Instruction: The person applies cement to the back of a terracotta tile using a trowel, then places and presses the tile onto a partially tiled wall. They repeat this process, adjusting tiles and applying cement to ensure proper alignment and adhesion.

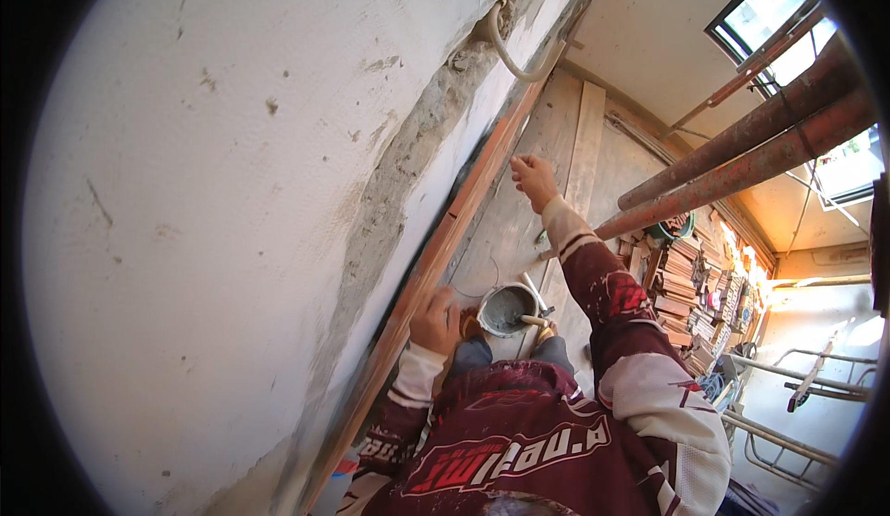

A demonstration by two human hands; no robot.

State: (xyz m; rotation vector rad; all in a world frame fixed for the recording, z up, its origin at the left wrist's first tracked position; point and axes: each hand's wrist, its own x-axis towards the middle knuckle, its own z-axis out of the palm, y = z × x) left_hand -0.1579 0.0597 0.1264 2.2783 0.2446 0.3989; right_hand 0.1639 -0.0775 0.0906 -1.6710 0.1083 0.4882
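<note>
A long reddish-brown wooden plank (477, 182) runs along the foot of the white wall. My left hand (436, 322) is beside the plank's near part, its fingers curled in; what they hold, if anything, is hidden. Farther off, my right hand (535, 183) reaches out near the plank's far part. Its thumb and fingers are pinched together, and I cannot make out anything between them. Between my feet stands a bucket (507, 310) of wet grey mortar, with a tool's handle (535, 320) leaning over its rim.
A rough cement strip (375, 210) crosses the white wall (204, 238), with a pale conduit loop (505, 52) sticking out. Thick rusty pipes (742, 159) slant in from the right. Stacked wood pieces (686, 275) lie beyond them, near metal scaffold frames (797, 382). A pale board (584, 131) lies on the floor.
</note>
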